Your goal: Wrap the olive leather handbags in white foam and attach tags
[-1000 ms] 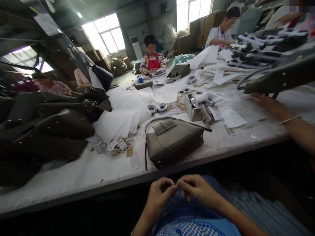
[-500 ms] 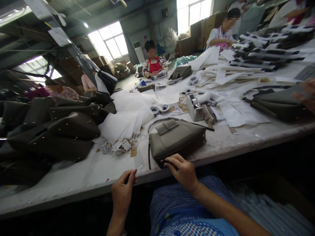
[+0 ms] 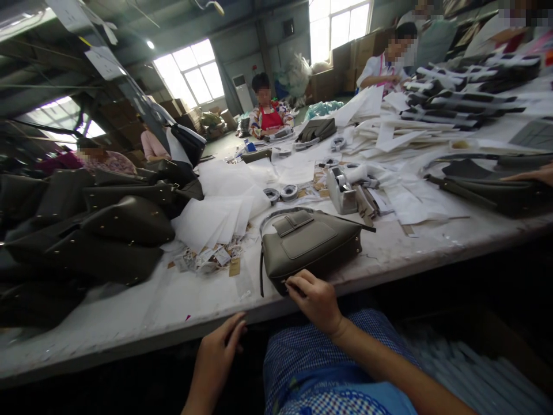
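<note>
A grey-olive handbag lies flat on the white table, its base turned to me at the near edge. My right hand rests on that base edge with the fingers curled against the bag's lower corner. My left hand hangs just below the table's front edge with the fingers stretched out and nothing in it. My lap in a blue checked apron is beneath both hands.
Dark handbags are piled at the left, with white paper sheets and loose tags beside them. A tape dispenser stands behind the bag. Another person's hand lies on a bag at the right. Other workers sit at the far end.
My hands left my lap and parted. The right hand went up to the handbag's base and stays there. The left hand rose to the table edge, then dropped slightly and opened.
</note>
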`<state>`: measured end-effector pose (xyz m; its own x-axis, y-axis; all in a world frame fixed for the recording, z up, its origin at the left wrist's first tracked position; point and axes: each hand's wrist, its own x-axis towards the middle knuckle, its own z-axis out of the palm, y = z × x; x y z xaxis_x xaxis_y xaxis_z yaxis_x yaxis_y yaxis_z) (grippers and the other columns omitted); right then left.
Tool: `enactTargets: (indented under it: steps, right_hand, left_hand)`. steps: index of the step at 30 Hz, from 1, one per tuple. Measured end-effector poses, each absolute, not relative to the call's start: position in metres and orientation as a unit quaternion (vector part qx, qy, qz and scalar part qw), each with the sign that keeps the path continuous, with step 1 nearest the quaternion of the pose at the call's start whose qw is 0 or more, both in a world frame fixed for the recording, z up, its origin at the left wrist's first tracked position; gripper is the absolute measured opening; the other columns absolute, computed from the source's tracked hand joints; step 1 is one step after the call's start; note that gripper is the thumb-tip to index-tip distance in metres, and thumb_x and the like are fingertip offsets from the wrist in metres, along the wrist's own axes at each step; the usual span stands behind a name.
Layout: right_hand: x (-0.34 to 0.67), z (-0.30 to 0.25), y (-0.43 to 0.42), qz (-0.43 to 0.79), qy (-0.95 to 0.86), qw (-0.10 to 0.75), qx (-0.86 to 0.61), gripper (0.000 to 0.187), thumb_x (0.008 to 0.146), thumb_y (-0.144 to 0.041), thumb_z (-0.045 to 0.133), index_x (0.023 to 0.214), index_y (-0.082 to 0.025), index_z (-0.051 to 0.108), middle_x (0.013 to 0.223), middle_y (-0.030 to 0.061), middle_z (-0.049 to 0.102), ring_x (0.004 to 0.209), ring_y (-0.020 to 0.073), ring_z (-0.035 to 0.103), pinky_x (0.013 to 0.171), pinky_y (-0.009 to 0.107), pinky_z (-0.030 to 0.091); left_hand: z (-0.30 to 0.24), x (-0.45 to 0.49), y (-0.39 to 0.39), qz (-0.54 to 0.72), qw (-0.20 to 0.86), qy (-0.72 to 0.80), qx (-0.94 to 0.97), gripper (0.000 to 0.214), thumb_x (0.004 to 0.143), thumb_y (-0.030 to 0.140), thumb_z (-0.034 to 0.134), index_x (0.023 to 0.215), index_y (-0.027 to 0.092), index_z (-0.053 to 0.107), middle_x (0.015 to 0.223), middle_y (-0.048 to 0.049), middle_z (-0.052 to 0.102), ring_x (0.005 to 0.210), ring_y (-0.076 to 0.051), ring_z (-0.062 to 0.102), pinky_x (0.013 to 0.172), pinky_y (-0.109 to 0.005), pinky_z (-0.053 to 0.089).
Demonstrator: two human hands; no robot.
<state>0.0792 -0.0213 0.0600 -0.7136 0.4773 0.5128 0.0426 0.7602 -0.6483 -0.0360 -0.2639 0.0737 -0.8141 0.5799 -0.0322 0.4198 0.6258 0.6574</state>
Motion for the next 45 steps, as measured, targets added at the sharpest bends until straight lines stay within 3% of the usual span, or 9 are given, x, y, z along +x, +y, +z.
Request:
enactTargets:
  steps: [3, 4, 9, 13, 16, 18, 21, 30, 45]
  right_hand:
    - [0.080, 0.062, -0.025, 0.318, -0.868, 0.345, -0.162, 0.009, 0.090, -0.022, 0.062, 0.089, -0.023, 0.071, 0.084, 0.0009, 0.069, 0.068, 0.0117, 0.064, 0.067, 0.020, 0.044]
    - [0.081, 0.063, -0.026, 0.323, -0.868, 0.341, -0.161, 0.009, 0.090, -0.021, 0.062, 0.089, -0.022, 0.071, 0.083, 0.0007, 0.069, 0.067, 0.0113, 0.063, 0.065, 0.020, 0.044]
    - [0.097, 0.061, -0.029, 0.374, -0.864, 0.313, -0.124, 0.011, 0.092, -0.023, 0.059, 0.093, -0.023, 0.071, 0.086, 0.0020, 0.068, 0.071, 0.0120, 0.064, 0.067, 0.021, 0.049]
    - [0.101, 0.062, -0.016, 0.304, -0.866, 0.385, -0.096, 0.024, 0.097, -0.021, 0.053, 0.115, -0.026, 0.068, 0.101, 0.0046, 0.072, 0.091, 0.0160, 0.068, 0.089, 0.029, 0.052]
    - [0.096, 0.071, 0.003, 0.186, -0.887, 0.417, -0.066, 0.034, 0.096, -0.019, 0.054, 0.127, -0.030, 0.063, 0.118, 0.0039, 0.071, 0.114, 0.0199, 0.062, 0.113, 0.044, 0.036]
    - [0.091, 0.076, 0.016, 0.142, -0.904, 0.398, -0.065, 0.036, 0.096, -0.023, 0.056, 0.131, -0.030, 0.061, 0.129, 0.0037, 0.066, 0.125, 0.0223, 0.055, 0.118, 0.050, 0.025]
    - [0.081, 0.078, 0.027, 0.130, -0.919, 0.368, -0.056, 0.036, 0.096, -0.031, 0.058, 0.132, -0.030, 0.059, 0.134, 0.0028, 0.063, 0.127, 0.0224, 0.053, 0.119, 0.049, 0.022]
    - [0.057, 0.075, 0.021, 0.143, -0.915, 0.367, -0.081, 0.035, 0.093, -0.032, 0.062, 0.128, -0.029, 0.063, 0.127, 0.0034, 0.066, 0.118, 0.0222, 0.056, 0.111, 0.042, 0.030]
    - [0.053, 0.075, 0.015, 0.179, -0.900, 0.388, -0.088, 0.031, 0.093, -0.029, 0.062, 0.124, -0.026, 0.064, 0.125, 0.0046, 0.067, 0.118, 0.0250, 0.056, 0.112, 0.046, 0.028]
  left_hand:
    - [0.095, -0.032, -0.225, 0.383, 0.019, 0.859, 0.340, 0.031, 0.090, 0.043, 0.056, 0.113, 0.028, 0.071, 0.112, -0.0038, 0.074, 0.102, -0.023, 0.070, 0.096, -0.037, 0.054]
    - [0.099, -0.030, -0.212, 0.394, 0.003, 0.844, 0.364, 0.029, 0.091, 0.040, 0.056, 0.113, 0.028, 0.070, 0.114, -0.0043, 0.073, 0.105, -0.023, 0.069, 0.097, -0.037, 0.053]
    - [0.098, -0.014, -0.164, 0.429, -0.011, 0.816, 0.388, 0.020, 0.093, 0.034, 0.054, 0.103, 0.025, 0.070, 0.102, -0.0051, 0.072, 0.092, -0.020, 0.069, 0.082, -0.031, 0.056]
    - [0.085, -0.002, -0.151, 0.460, -0.016, 0.815, 0.353, 0.017, 0.092, 0.036, 0.057, 0.094, 0.023, 0.070, 0.094, -0.0041, 0.070, 0.083, -0.018, 0.067, 0.075, -0.030, 0.056]
    - [0.074, 0.002, -0.148, 0.497, -0.023, 0.807, 0.317, 0.019, 0.091, 0.037, 0.059, 0.096, 0.023, 0.071, 0.096, -0.0048, 0.071, 0.083, -0.018, 0.067, 0.079, -0.032, 0.056]
    - [0.067, 0.004, -0.147, 0.520, -0.024, 0.801, 0.296, 0.020, 0.090, 0.038, 0.060, 0.098, 0.023, 0.071, 0.098, -0.0052, 0.071, 0.086, -0.019, 0.068, 0.081, -0.033, 0.056]
    - [0.060, 0.005, -0.142, 0.565, -0.018, 0.786, 0.251, 0.021, 0.088, 0.038, 0.064, 0.099, 0.023, 0.071, 0.099, -0.0054, 0.071, 0.089, -0.019, 0.068, 0.084, -0.034, 0.057]
    - [0.051, -0.005, -0.114, 0.643, -0.048, 0.752, 0.137, 0.036, 0.077, 0.047, 0.073, 0.094, 0.017, 0.061, 0.090, -0.0035, 0.065, 0.085, -0.017, 0.066, 0.072, -0.029, 0.058]
    - [0.034, -0.001, -0.106, 0.665, -0.057, 0.741, 0.076, 0.034, 0.082, 0.048, 0.067, 0.092, 0.015, 0.071, 0.088, -0.0066, 0.073, 0.081, -0.019, 0.068, 0.075, -0.030, 0.055]
